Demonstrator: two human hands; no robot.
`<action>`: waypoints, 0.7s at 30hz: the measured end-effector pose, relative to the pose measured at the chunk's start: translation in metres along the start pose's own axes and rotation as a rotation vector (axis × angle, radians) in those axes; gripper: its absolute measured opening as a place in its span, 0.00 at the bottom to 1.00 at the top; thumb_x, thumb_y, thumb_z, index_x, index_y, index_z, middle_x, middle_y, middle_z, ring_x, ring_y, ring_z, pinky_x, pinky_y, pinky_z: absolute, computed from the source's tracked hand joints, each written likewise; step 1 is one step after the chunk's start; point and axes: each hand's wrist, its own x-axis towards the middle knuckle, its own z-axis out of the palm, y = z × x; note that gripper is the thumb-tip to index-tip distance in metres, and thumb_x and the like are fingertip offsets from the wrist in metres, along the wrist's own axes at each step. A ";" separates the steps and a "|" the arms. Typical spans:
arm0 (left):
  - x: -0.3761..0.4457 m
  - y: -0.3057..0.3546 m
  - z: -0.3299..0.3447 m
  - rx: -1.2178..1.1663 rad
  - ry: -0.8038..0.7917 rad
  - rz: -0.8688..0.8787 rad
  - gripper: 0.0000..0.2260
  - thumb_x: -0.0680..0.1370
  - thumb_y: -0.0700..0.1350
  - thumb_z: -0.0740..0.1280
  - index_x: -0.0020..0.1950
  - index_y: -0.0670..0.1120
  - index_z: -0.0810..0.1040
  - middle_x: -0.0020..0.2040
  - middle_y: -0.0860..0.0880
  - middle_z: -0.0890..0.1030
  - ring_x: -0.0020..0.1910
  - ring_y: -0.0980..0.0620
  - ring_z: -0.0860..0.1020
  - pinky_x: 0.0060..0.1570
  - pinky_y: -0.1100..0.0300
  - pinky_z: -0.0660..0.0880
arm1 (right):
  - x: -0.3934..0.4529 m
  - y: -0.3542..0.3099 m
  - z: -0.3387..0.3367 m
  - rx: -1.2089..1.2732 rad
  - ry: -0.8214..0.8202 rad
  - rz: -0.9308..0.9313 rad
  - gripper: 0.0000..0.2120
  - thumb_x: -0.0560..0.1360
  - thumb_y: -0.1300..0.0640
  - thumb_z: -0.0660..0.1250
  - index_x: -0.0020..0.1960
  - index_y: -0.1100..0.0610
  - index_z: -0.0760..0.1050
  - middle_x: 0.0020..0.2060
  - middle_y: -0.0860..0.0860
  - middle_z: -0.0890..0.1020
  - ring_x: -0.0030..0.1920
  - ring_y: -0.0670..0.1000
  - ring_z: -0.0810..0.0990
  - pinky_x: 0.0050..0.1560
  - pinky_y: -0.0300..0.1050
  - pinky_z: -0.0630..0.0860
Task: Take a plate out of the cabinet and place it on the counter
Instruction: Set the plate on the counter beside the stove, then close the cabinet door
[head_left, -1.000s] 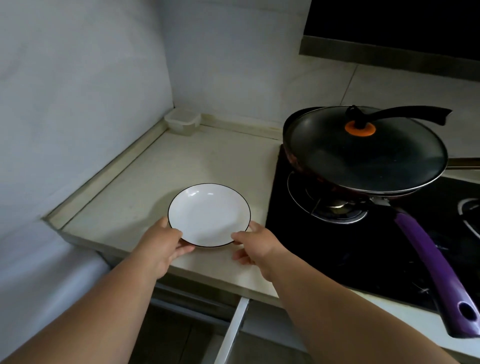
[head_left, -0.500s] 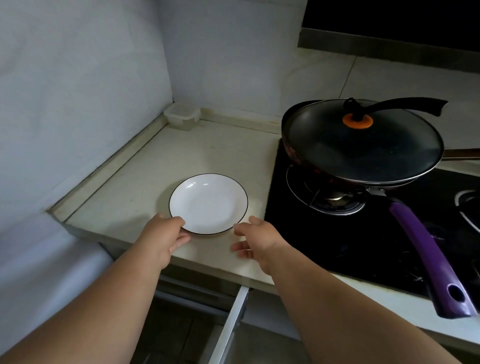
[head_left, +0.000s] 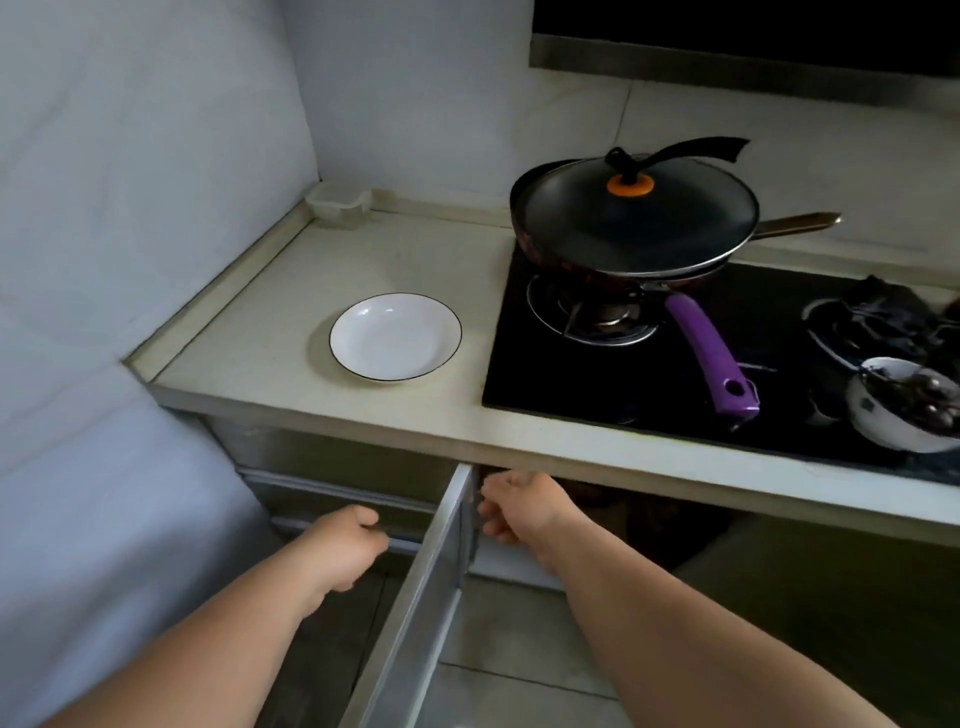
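- Pale grey-white walls (head_left: 156, 156) meet in a corner behind the worktop (head_left: 270, 312), a beige slab with a raised lip along its back and left edges.
- A black glass hob (head_left: 649, 384) is sunk into the worktop's right part — two ringed burners show.
- A dark band with a metal lower edge, the range hood (head_left: 727, 31), spans the top right.
- Below the worktop an open cabinet door (head_left: 415, 597) stands edge-on, metal-framed.
- The floor (head_left: 519, 649) is grey tile, dim — light falls softly from the left.
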 end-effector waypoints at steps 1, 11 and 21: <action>-0.001 -0.006 0.005 0.100 -0.029 0.004 0.23 0.76 0.47 0.62 0.72 0.49 0.65 0.61 0.44 0.76 0.54 0.46 0.77 0.54 0.52 0.77 | -0.008 0.007 0.000 -0.013 0.003 0.016 0.08 0.77 0.56 0.60 0.44 0.53 0.77 0.36 0.54 0.80 0.33 0.50 0.76 0.31 0.38 0.74; -0.029 -0.056 0.052 0.248 -0.220 -0.008 0.15 0.74 0.44 0.59 0.58 0.44 0.76 0.44 0.43 0.80 0.38 0.47 0.77 0.33 0.59 0.73 | -0.090 0.086 0.027 -0.414 -0.010 0.099 0.15 0.75 0.56 0.61 0.59 0.59 0.77 0.56 0.59 0.82 0.56 0.58 0.80 0.50 0.44 0.74; -0.058 -0.011 0.126 -0.229 -0.234 -0.127 0.09 0.76 0.34 0.56 0.49 0.37 0.74 0.40 0.37 0.81 0.37 0.40 0.82 0.27 0.56 0.80 | -0.124 0.131 0.006 -0.684 -0.151 0.139 0.27 0.74 0.47 0.62 0.71 0.52 0.65 0.66 0.55 0.74 0.61 0.57 0.76 0.57 0.48 0.74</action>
